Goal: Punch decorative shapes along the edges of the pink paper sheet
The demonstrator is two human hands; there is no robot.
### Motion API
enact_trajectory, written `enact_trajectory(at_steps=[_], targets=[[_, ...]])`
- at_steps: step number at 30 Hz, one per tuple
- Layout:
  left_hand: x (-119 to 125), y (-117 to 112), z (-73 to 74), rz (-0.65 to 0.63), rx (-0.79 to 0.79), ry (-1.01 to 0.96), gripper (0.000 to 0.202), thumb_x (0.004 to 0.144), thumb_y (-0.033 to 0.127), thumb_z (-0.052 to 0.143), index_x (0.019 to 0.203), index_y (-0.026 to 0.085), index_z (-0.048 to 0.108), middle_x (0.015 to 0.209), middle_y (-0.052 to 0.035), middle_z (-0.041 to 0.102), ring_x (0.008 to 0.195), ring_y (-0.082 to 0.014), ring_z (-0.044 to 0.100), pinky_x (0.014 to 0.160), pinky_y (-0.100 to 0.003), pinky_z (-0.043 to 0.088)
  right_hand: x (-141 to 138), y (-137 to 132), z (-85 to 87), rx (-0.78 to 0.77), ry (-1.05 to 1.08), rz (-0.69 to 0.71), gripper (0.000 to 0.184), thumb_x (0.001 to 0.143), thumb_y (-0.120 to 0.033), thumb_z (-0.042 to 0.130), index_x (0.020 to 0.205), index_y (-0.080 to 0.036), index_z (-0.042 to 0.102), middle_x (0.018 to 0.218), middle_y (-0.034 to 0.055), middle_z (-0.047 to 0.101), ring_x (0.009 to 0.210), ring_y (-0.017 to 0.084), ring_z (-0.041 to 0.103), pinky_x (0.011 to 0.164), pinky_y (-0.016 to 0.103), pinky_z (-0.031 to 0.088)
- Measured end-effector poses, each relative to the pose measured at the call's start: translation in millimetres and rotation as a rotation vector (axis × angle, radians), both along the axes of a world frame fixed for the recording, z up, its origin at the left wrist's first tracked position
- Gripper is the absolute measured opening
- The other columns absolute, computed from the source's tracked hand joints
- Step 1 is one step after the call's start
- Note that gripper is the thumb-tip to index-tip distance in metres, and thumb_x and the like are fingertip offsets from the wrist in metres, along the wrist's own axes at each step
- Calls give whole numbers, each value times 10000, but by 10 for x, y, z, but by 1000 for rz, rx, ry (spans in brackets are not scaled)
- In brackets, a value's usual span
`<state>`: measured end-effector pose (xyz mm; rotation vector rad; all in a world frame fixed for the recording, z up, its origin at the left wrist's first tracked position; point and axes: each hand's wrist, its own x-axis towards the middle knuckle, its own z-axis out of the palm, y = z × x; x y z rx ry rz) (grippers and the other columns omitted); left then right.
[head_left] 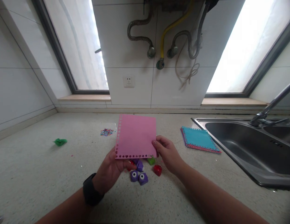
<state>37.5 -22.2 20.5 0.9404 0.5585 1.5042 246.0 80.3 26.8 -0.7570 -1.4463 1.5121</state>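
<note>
Holding: pink paper sheet (136, 135), punched along two edges.
Left hand (107, 175) grips lower-left corner, right hand (170, 155) right edge, apparently steadying it above purple craft punches (143, 179).

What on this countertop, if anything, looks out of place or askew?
A stray pink scrap lies apart from the multicoloured confetti heap, and the blue-topped stack of punched sheets beside the sink sits unevenly, its edges not lined up.
</note>
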Motion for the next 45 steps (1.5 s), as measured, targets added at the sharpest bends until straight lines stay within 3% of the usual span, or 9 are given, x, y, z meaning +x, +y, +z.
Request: enact_trajectory(at_steps=[5,8,12,14,20,27,32,40,45], targets=[[25,-39,-44,31,-36,453,385,844,434,683,1112,161,723,1060,-143,737,876,-283,705,770,-403,571,-33,31,-77,-68,24,20,307,821,-477,716,849,-180,644,624,-29,561,513,107,476,502,249,358],[41,-60,-28,63,-68,646,328,862,467,638,845,160,753,936,-112,740,720,-222,677,735,-360,538,-46,18,-71,-15,-21,33,303,835,-475,700,838,-177,648,615,-30,557,522,107,479,505,251,361],[83,-63,-106,143,-171,724,488,933,506,516,571,201,631,467,4,520,491,-154,499,621,-305,461,-85,-48,-18,59,-57,60,295,824,-472,711,866,-184,662,636,-27,565,538,113,483,511,264,373],[113,-56,-187,160,-267,615,512,914,496,567,484,218,540,432,34,432,421,-125,385,512,-284,396,-109,-72,-3,92,-50,78,283,820,-459,719,874,-186,668,647,-26,567,553,116,488,522,268,381],[138,-49,-385,136,-272,344,366,858,429,683,572,216,600,507,19,513,579,-168,563,668,-299,481,-154,-87,-22,77,-21,104,278,804,-440,740,873,-184,655,672,-20,596,572,120,513,535,265,395],[130,-48,-252,185,-344,782,483,910,551,526,602,185,595,520,36,473,518,-133,443,614,-289,421,-178,-141,-64,74,-35,159,271,831,-427,728,898,-177,645,688,-23,595,576,107,509,537,247,387],[130,-32,-222,212,-352,849,519,922,567,469,554,205,525,521,32,460,519,-140,444,608,-296,402,-128,-74,-48,169,-112,154,271,892,-451,642,877,-181,658,729,3,613,597,121,521,556,265,414],[83,-2,-77,309,-419,859,535,947,553,379,534,229,483,486,39,393,498,-146,390,632,-297,391,317,369,60,532,-477,-206,287,954,-427,517,976,-174,651,782,36,646,635,148,528,587,285,402],[90,22,-110,319,-480,804,530,955,542,381,555,221,515,491,43,397,502,-143,380,615,-288,370,299,228,146,782,-1021,26,376,899,-522,589,731,-192,655,641,25,635,587,149,523,567,287,304]])
